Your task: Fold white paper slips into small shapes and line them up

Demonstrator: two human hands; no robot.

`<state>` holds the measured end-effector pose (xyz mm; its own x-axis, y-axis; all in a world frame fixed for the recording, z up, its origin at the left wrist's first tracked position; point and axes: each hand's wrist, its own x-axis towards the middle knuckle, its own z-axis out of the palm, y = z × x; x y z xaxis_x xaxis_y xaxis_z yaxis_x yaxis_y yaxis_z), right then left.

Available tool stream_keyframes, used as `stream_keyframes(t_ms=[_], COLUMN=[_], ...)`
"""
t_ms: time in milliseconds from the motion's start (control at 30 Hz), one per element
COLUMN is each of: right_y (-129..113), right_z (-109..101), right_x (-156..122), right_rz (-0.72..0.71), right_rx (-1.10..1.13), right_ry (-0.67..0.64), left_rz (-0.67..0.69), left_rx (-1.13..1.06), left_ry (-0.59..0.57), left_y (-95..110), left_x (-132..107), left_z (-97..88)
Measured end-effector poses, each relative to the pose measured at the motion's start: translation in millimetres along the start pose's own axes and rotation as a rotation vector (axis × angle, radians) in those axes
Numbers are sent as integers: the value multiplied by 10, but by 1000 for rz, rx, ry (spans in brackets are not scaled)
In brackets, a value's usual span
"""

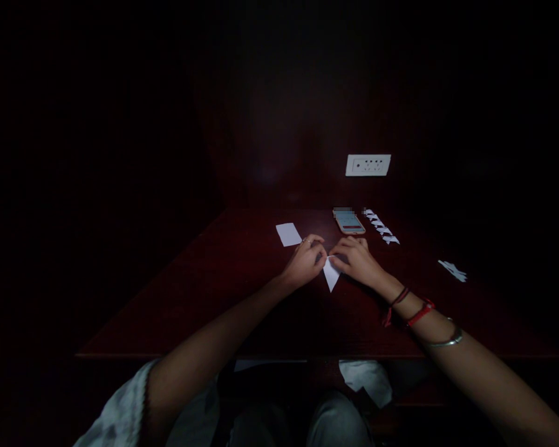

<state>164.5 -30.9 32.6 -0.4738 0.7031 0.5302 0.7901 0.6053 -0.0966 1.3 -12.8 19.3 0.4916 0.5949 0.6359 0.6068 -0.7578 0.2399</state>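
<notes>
A small white sheet of paper [331,277] lies at the middle of the dark red table, its lower end folded to a point toward me. My left hand [308,261] pinches its upper left edge, fingers curled. Across from it, my right hand [354,259] grips the upper right part with thumb and fingers. Both hands hide the top of the paper. Just beyond the left hand is a flat white rectangular sheet [289,234], lying apart from the folded one.
A phone [349,221] with a lit screen lies behind my right hand. Beside it runs a row of folded white paper pieces [381,226]. Farther right are white paper strips [453,270]. A socket panel [368,165] is on the wall. The table's front edge [190,356] is near me.
</notes>
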Motion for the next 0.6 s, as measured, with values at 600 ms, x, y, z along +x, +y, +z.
stream_keyframes(t_ms=[600], right_y=[229], right_z=[-95], right_x=[-2], right_rz=[60], right_rx=[-38], right_ry=[64], left_rz=[13], left_rx=[144], left_ry=[4], left_y=[41], left_x=[32], left_z=[-195])
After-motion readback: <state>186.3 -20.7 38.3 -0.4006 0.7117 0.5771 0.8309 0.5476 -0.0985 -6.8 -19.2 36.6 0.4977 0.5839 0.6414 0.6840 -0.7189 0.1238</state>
